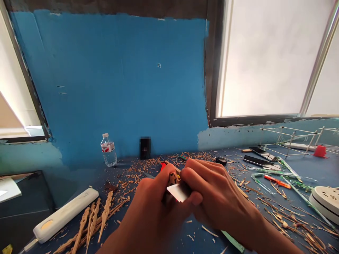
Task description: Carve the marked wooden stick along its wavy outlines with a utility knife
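Our left hand (152, 197) clamps its fingers round a wooden piece (172, 178), likely to steady it; our right hand (215, 187) grips a shiny flat piece (178, 192), presumably for control.

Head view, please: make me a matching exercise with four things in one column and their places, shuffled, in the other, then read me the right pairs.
Things:
1. Water bottle
2. Carved sticks
3. Pale flat piece
4. Orange tool

Places:
A. Between the left hand and the right hand
B. Lying on the right side of the picture
C. Standing near the blue wall
D. Lying beside the long white device

Right pairs: 1-C, 2-D, 3-A, 4-B.
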`<state>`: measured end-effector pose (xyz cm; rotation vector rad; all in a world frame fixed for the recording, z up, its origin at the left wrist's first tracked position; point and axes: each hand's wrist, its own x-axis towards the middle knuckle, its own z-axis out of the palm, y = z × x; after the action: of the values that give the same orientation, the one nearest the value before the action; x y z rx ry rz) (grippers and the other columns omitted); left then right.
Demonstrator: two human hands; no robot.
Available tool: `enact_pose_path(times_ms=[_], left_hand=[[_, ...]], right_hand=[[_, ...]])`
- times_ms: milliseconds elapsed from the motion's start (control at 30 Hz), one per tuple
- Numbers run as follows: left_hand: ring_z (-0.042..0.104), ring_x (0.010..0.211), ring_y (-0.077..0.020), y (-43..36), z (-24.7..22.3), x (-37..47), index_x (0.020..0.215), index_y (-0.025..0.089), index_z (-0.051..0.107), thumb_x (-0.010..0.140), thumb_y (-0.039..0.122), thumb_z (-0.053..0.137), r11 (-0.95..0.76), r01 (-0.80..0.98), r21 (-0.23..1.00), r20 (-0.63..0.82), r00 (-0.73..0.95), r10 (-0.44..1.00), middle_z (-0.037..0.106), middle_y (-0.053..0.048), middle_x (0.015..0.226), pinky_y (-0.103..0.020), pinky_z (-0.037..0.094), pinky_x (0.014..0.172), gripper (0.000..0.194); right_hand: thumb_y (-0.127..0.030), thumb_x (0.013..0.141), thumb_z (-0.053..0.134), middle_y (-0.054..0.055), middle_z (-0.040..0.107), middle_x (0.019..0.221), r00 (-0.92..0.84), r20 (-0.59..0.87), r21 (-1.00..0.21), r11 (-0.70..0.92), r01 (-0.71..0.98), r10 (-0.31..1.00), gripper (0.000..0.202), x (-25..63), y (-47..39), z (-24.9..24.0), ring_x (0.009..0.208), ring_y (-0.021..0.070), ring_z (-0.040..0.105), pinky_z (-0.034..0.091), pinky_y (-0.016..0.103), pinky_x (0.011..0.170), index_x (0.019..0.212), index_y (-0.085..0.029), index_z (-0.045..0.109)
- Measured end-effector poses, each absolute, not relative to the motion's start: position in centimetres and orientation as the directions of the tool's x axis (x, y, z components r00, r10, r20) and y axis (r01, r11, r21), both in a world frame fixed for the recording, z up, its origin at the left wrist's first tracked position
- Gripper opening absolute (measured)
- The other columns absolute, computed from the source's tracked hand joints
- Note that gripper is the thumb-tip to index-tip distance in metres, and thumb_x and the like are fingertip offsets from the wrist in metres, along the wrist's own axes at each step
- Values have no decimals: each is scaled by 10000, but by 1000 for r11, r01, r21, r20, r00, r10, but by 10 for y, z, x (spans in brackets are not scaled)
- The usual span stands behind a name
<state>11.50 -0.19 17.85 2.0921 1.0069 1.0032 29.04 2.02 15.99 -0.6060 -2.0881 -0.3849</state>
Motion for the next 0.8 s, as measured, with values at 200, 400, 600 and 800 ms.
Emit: enact_pose_path(times_ms=[200, 400, 600, 800], left_hand=[[321, 522, -97, -2, 176, 119, 791, 230, 454, 962, 404, 523, -526, 449, 722, 372, 389, 843, 392, 92, 585, -248, 284, 486, 254], [302, 516, -87, 0, 181, 120, 731, 229, 426, 936, 358, 538, -504, 460, 731, 386, 329, 862, 383, 94, 585, -225, 275, 470, 268], [349, 557, -102, -16, 186, 118, 761, 240, 416, 898, 458, 606, -434, 433, 790, 382, 207, 901, 371, 80, 635, -218, 326, 488, 320], [422, 578, -122, -19, 184, 116, 825, 244, 473, 1005, 519, 442, -518, 451, 727, 401, 335, 853, 484, 41, 675, -239, 318, 475, 330]], right_hand=[[-229, 1076, 406, -35, 441, 759, -496, 793, 34, 787, 616, 355, 245, 291, 19, 165, 620, 116, 362, 280, 271, 551, 832, -225, 381], [-220, 1061, 439, -27, 450, 745, -426, 871, 110, 746, 657, 247, 218, 284, 27, 161, 624, 124, 369, 292, 281, 558, 844, -218, 415], [-221, 1030, 511, -42, 497, 767, -114, 954, -174, 822, 542, 277, 98, 283, 25, 158, 615, 89, 426, 361, 245, 549, 932, -223, 508], [-227, 953, 668, -64, 627, 743, -142, 892, -394, 892, 221, 429, 78, 288, 5, 171, 576, 56, 541, 455, 172, 525, 1025, -255, 665]])
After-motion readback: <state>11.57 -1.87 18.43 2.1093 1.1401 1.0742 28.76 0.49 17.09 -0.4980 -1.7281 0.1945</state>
